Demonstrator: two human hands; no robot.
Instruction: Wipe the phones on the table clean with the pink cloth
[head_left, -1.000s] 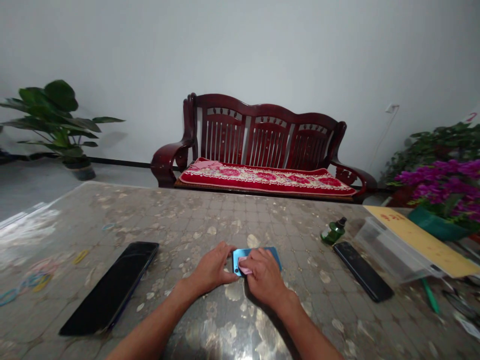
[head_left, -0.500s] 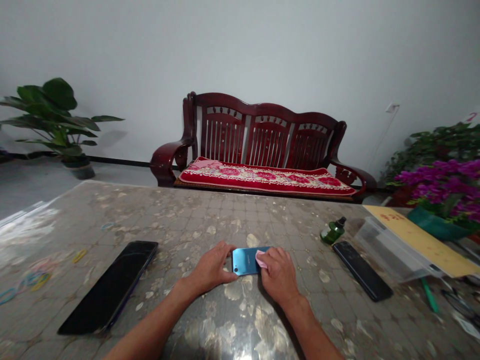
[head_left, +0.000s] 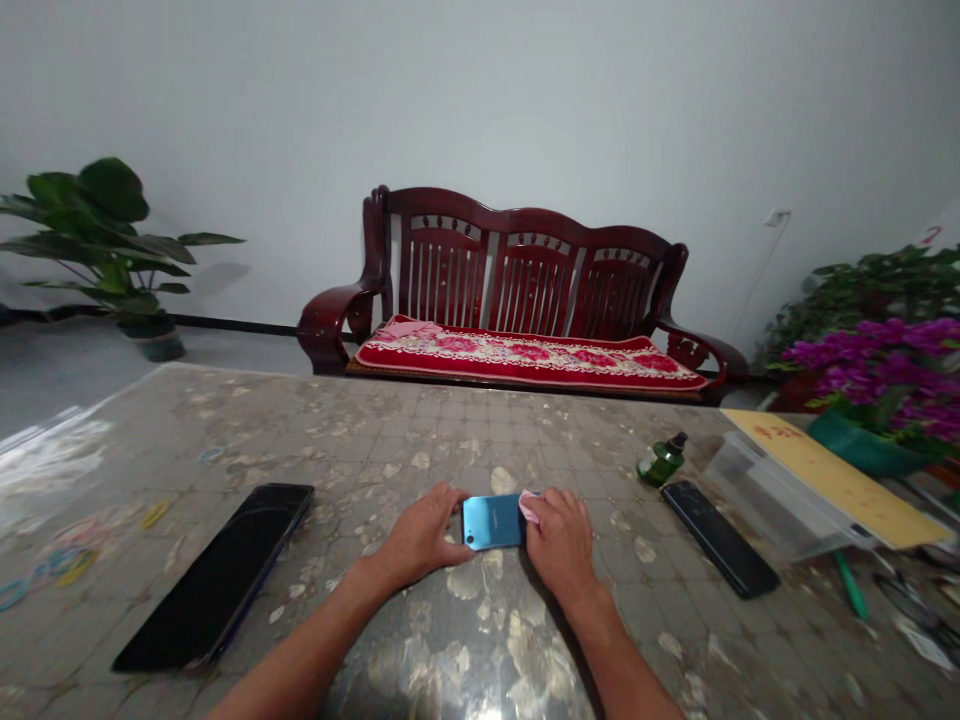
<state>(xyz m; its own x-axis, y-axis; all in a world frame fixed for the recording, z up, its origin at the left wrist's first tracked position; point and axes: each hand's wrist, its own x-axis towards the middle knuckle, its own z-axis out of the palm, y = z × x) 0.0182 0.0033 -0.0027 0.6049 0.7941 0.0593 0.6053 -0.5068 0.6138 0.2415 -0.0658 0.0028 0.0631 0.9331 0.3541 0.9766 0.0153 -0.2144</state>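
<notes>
A blue smartphone lies back side up on the patterned tablecloth, its camera at the lower left corner. My left hand grips the phone's left end between thumb and fingers. At the other end, my right hand is closed on a small pink cloth and presses it against the phone's back. The fingers of my right hand cover the phone's right end.
A black tablet lies to the left, near several coloured bands. To the right are a dark phone, a green spray bottle, a clear plastic box and a green-handled tool. A wooden bench stands beyond the table.
My right hand has slid the pink cloth slightly right along the phone's back, uncovering more of it. My left hand keeps its hold. The view has shifted slightly.
</notes>
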